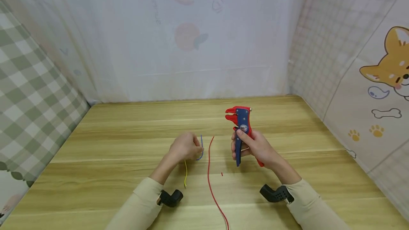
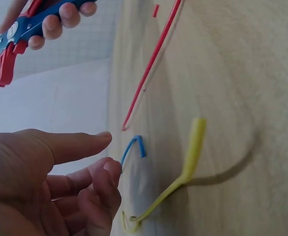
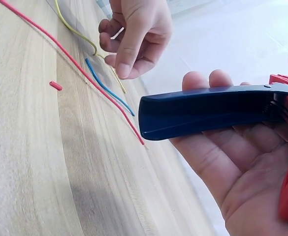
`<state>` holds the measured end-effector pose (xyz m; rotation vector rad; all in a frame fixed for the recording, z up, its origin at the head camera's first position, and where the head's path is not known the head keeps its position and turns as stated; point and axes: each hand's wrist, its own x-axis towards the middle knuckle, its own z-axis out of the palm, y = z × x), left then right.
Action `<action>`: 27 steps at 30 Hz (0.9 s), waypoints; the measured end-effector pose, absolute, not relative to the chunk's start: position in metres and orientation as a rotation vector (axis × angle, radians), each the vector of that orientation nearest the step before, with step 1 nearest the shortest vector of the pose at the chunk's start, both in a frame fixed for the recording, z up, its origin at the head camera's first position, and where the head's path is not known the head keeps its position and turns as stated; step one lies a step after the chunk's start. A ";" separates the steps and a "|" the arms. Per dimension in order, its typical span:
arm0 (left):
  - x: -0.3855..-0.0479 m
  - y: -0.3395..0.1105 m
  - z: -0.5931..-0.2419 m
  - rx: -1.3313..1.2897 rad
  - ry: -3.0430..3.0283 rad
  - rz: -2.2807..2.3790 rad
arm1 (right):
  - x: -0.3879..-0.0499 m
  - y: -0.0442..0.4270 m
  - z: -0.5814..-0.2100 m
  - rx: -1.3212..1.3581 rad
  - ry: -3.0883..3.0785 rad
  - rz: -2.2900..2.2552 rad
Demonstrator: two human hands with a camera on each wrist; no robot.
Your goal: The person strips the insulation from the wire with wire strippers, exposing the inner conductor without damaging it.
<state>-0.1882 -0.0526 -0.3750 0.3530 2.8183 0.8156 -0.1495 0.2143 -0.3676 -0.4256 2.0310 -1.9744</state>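
Seems set to pick up blue wire [image 3: 106,89] between far and near edges of surface [image 1: 127,127], grasps stripper [image 1: 243,119] in right grip [image 1: 259,148], and likely needs a pinch from relaxed, empty left grip [image 1: 185,147].

wood-grain tabletop [image 1: 287,116] spread below | white sheet [image 1: 121,49] with pale fruit prints [image 1: 186,37] hung behind | green-checked cloth [image 1: 32,70] hung left | pale panel [image 1: 351,111] with cartoon dog [image 1: 391,63] stood right

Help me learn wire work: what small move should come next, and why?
Probably bring the left grip onto the blue wire and pinch it: that grip looks empty and sits close to the wire, while the right grip holds the red-and-blue tool.
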 end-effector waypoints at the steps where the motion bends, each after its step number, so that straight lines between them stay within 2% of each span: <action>1: -0.188 -0.051 -0.377 0.358 2.816 0.808 | -0.149 0.214 -0.368 -0.421 2.032 -1.975; 7: -0.202 -0.044 -0.398 0.394 2.832 0.734 | -0.148 0.214 -0.369 -0.412 2.037 -1.962; 14: -0.228 -0.044 -0.439 0.413 2.880 0.643 | -0.150 0.212 -0.369 -0.418 2.047 -1.933; 27: -0.227 -0.039 -0.439 0.411 2.846 0.670 | -0.149 0.209 -0.373 -0.436 2.028 -1.922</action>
